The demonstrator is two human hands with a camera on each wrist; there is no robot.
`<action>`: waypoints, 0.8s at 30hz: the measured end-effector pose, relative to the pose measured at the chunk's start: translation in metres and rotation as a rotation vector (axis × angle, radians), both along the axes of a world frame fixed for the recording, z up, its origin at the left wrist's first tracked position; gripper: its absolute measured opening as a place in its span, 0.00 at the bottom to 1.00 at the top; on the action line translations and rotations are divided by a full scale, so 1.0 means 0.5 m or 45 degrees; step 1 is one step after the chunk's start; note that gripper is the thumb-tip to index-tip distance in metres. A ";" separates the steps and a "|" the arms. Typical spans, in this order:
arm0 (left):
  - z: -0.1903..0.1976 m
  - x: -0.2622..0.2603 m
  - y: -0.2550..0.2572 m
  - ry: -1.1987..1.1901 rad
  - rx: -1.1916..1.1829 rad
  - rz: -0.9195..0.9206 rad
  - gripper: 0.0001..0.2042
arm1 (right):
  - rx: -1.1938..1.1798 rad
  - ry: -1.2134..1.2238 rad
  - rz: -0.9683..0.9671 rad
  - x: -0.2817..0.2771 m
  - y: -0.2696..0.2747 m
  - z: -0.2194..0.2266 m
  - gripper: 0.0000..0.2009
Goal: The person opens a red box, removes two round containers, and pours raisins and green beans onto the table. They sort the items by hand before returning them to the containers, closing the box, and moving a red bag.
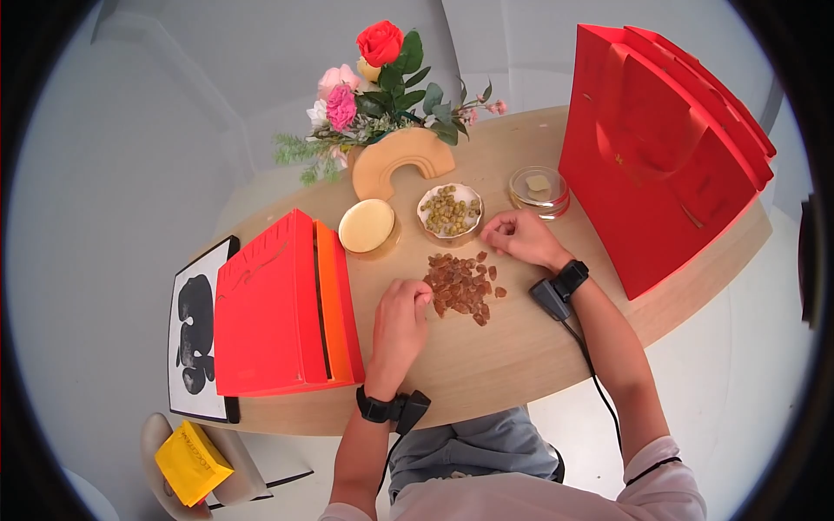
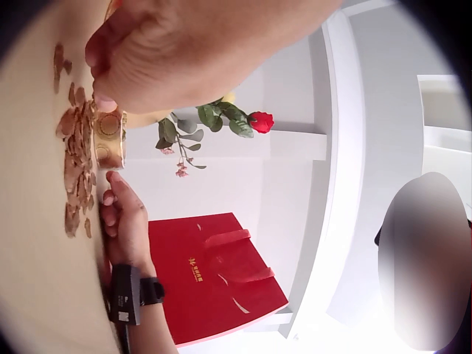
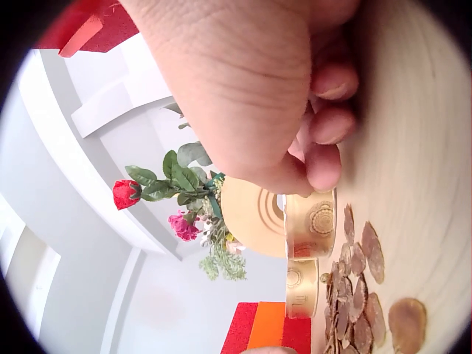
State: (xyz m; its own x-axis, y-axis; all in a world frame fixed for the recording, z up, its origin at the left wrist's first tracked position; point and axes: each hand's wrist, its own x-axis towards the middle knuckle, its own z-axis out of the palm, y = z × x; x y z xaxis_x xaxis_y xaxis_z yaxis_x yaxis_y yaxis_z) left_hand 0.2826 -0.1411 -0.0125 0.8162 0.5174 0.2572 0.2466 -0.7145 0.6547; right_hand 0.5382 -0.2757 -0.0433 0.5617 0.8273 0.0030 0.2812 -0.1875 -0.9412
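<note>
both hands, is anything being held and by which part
Nothing held is visible: left hand beside the brown pieces, right hand beside the tin of green buds; whether they pinch something small cannot be told.

The bowl looks metallic, the table smooth wood.

A wooden table bears brown flakes, gold containers, glass dish, arched vase, red box, framed print, red gift bags.
</note>
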 end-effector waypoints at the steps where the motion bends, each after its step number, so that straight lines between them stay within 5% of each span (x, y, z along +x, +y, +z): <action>1: 0.007 0.008 0.003 -0.018 -0.023 -0.001 0.03 | 0.004 0.002 -0.002 0.000 0.000 0.002 0.09; 11: -0.008 0.135 0.062 0.034 0.201 0.066 0.04 | 0.081 0.002 -0.019 0.003 0.000 -0.007 0.08; 24: -0.029 0.136 0.086 0.011 0.362 -0.202 0.03 | 0.034 -0.089 -0.093 -0.006 0.003 -0.001 0.09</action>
